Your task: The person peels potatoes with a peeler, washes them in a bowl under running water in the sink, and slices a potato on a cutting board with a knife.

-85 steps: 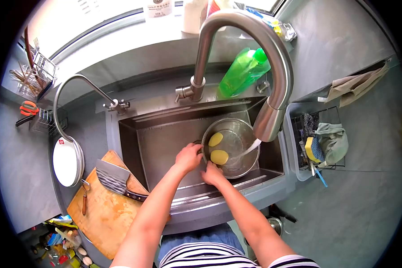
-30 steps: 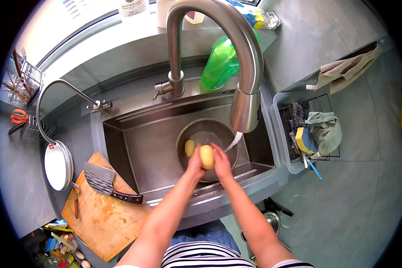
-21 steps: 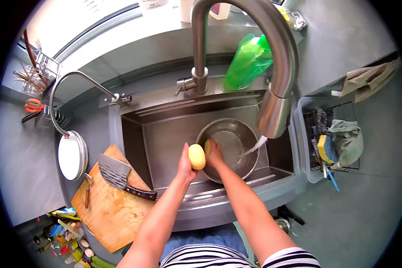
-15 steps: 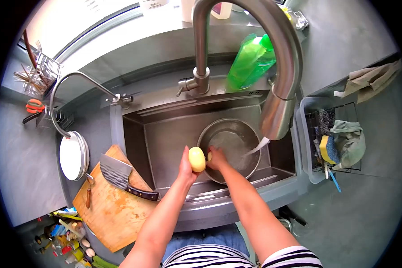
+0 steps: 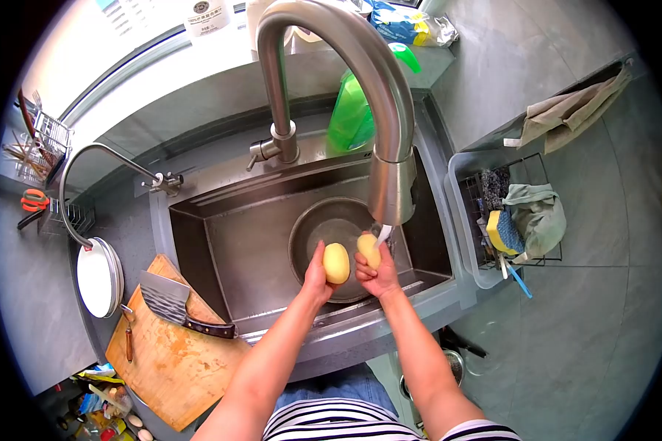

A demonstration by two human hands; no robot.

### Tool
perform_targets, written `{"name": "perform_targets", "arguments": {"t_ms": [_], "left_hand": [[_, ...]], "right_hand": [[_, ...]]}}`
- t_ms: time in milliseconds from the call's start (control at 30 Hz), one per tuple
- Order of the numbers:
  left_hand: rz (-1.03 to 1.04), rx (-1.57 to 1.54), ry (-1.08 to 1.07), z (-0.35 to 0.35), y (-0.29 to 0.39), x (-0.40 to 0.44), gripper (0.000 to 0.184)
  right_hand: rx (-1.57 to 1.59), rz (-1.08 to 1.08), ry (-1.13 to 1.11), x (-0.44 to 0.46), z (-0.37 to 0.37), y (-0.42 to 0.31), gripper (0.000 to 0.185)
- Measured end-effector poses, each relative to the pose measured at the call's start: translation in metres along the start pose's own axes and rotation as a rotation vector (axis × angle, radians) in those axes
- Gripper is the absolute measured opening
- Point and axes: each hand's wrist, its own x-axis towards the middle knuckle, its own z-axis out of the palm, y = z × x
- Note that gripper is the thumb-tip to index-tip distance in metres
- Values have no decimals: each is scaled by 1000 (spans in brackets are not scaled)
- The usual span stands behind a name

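My left hand (image 5: 317,276) holds a peeled yellow potato (image 5: 336,263) over the metal bowl (image 5: 299,234) in the sink (image 5: 232,250). To its right, my right hand (image 5: 380,275) grips a second, smaller yellow potato (image 5: 369,251). Water runs from the faucet head (image 5: 391,192) beside that second potato. The two potatoes are apart, and no other potato shows in the bowl.
At the left lie a wooden cutting board (image 5: 176,375) with a cleaver (image 5: 165,298) and a peeler (image 5: 129,344), and stacked white plates (image 5: 95,279). A plastic bin (image 5: 463,220) holds a sponge (image 5: 503,232) and cloth (image 5: 537,213). A green bottle (image 5: 349,117) stands behind the sink.
My right hand has come up out of the bowl with the smaller potato and is now at the water stream. My left hand still holds the larger potato. The camera view has shifted.
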Motion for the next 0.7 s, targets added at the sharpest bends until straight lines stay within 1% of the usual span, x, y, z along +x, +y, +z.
{"name": "perform_targets", "arguments": {"t_ms": [33, 133, 167, 233, 267, 300, 367, 400, 500, 533, 600, 633, 700], "left_hand": [[-5, 1, -1, 2, 1, -1, 46], [-23, -86, -177, -1, 4, 1, 45], [-26, -119, -201, -4, 4, 1, 45], [-25, -186, -252, -5, 8, -2, 43], [-21, -196, -268, -8, 10, -4, 43], [-15, -206, -285, -16, 11, -5, 42], [-4, -234, -334, -30, 21, -10, 40], [-5, -251, -361, -36, 29, -18, 40], [39, -297, -388, -52, 48, -43, 41], [64, -311, -385, -58, 53, -50, 41], [112, -317, -390, -72, 64, -59, 43], [137, -317, -406, -74, 70, -63, 43], [186, -319, -435, -79, 77, -71, 43]], "right_hand": [[41, 13, -86, -1, -1, 1, 40], [-248, -42, 168, -5, 3, 10, 44], [-492, -89, 334, -4, 7, 16, 45], [-986, -187, 657, 1, 38, 31, 48], [-1330, -366, 490, 5, 20, 40, 49], [-1464, -322, 454, 6, 22, 48, 50], [-1745, -210, 442, 9, 53, 51, 47], [-1925, -206, 420, 11, 76, 50, 41], [-2047, -294, 311, 36, 77, 46, 37], [-1713, -337, 333, 54, 71, 49, 35], [-1477, -212, 239, 95, 61, 58, 31], [-1357, -149, 191, 114, 71, 64, 29], [-1133, -43, 230, 149, 106, 74, 26]]}}
